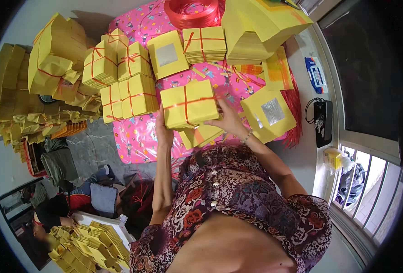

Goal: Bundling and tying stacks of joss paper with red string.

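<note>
A stack of yellow paper tied crosswise with red plastic ribbon sits between my two hands at the table's near side. My left hand grips its left side, the fingers partly hidden behind the edge. On the right edge, my right hand holds it with thumb and fingers apart around the corner. Loose yellow sheets lie partly under the bundle. To the right is a yellow sheet with a silver square. A similar yellow stack with a silver patch stands just beyond the bundle.
The table has a pink patterned cover. More tied bundles stand at its left, with a tall yellow stack and a red ribbon roll behind. Red strands hang at the right edge. A person works lower left.
</note>
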{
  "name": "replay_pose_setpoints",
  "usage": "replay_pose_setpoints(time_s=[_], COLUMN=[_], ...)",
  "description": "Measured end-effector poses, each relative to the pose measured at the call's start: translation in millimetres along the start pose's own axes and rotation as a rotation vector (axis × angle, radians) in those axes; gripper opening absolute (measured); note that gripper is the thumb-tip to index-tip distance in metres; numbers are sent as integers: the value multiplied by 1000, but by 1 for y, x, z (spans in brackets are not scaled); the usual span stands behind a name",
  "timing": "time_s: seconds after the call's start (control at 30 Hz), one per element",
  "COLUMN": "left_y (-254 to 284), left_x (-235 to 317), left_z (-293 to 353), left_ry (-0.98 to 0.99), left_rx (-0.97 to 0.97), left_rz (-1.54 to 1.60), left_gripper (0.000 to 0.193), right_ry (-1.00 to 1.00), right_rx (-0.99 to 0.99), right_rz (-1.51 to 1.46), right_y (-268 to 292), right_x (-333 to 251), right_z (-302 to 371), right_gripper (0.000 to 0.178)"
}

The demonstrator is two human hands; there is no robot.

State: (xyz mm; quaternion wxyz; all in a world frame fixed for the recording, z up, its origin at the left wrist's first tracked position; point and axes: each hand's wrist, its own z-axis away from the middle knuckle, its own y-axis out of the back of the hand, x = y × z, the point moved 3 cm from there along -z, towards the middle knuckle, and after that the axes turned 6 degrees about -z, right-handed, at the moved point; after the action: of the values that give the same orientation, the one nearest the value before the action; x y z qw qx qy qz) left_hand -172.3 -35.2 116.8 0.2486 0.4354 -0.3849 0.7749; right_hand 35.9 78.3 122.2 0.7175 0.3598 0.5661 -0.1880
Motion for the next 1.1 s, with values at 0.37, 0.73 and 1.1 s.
replay_pose_setpoints(time_s=[0.37, 0.73, 1.1], left_y=[1, -6, -4], left_x=[8, -3, -15], left_z=[-13, -49, -60], left_ry=[276, 32, 33], left_rx=[-7, 173, 198], left_rz=[-1056, -945, -943], left_gripper=[91, 87, 67], right_ry=[-375, -215, -236], right_rx=[-20, 345, 265], right_rz=[206, 242, 108], right_y=[4, 21, 0], right_x=[5, -1, 13], right_z=[-11, -38, -49], right_gripper=[85, 65, 57])
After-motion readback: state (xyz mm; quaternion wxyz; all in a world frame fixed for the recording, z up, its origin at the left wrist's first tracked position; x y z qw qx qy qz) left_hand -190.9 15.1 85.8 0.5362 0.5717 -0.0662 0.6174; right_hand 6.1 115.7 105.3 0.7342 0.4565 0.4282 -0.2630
